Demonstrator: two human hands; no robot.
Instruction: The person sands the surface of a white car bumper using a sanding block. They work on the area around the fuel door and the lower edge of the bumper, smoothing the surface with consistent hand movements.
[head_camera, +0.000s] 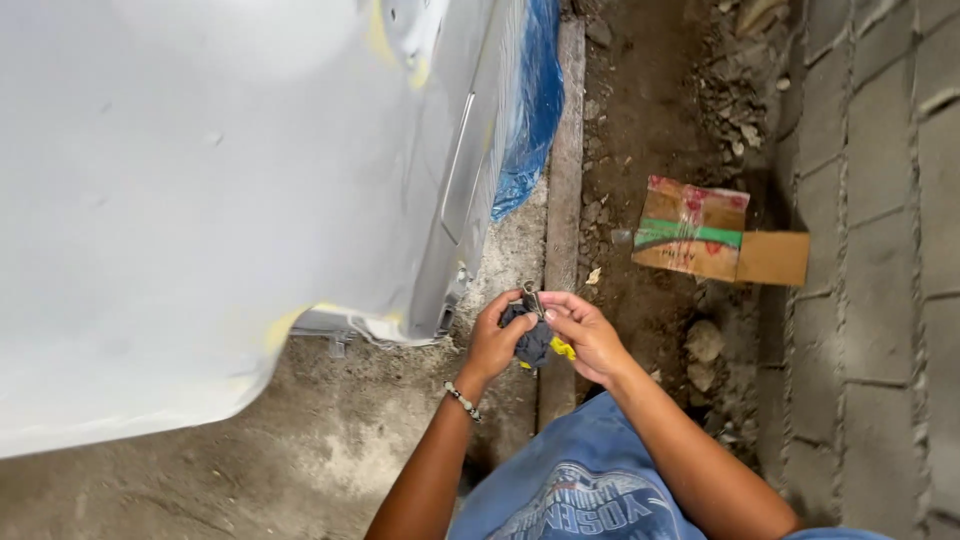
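- Two hands are counted, both the person's own, brought together near the lower middle of the view.
- The left hand is seen closed around a dark grey rag, with the fingers curled over its left side.
- The right hand is seen pinching the top of the same rag between thumb and fingertips; a small metal piece is held there, its kind too small to make out.
- One yellow scrap is noted just under the rag; most of it is hidden by the right hand.
- One beaded bracelet is worn on the left wrist.
- One grey primed panel fills the left of the view, cut off by the top and left edges; the rag is held just beside its lower right corner.
- One blue plastic sheet hangs behind the panel's edge, partly hidden.
- One flattened cardboard box lies on the dirt, well apart from the hands.
- One block wall is cut off at the right.
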